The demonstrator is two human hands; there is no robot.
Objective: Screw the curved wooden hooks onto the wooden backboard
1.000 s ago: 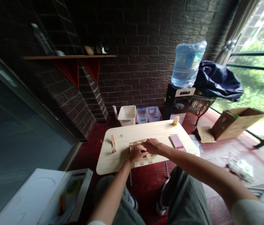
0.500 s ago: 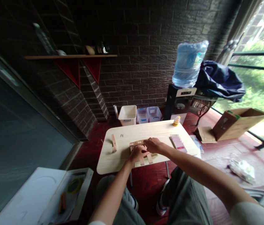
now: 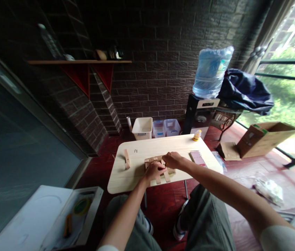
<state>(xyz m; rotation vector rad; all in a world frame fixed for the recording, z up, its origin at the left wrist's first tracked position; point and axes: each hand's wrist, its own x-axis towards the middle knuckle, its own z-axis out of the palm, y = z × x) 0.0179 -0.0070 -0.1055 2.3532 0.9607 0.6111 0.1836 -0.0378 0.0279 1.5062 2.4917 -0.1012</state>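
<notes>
A small frame of pale wooden slats (image 3: 159, 179) lies near the front edge of the light wooden table (image 3: 121, 181). On its left part rests my left hand (image 3: 154, 170), fingers bent and gripping the slats. My right hand (image 3: 172, 160) is closed just above the frame's right side, its fingertips close to those of the left. A small dark and orange spot shows under the right fingers, but what they hold is too small to make out. Apart from the frame, a loose wooden piece (image 3: 126, 159) lies to the left. Two tiny dark items (image 3: 135, 151), perhaps screws, lie behind.
A phone-like pink and white item (image 3: 197, 158) and a small yellow-capped bottle (image 3: 197, 135) are on the table's right. Plastic bins (image 3: 142, 128) stand behind it. An open white box (image 3: 92, 209) sits low left; a water dispenser (image 3: 199, 115) is behind right.
My right hand has turned a little at the wrist, its knuckles rising slightly, and the small orange spot now shows beneath it. My left hand stays on the slatted frame.
</notes>
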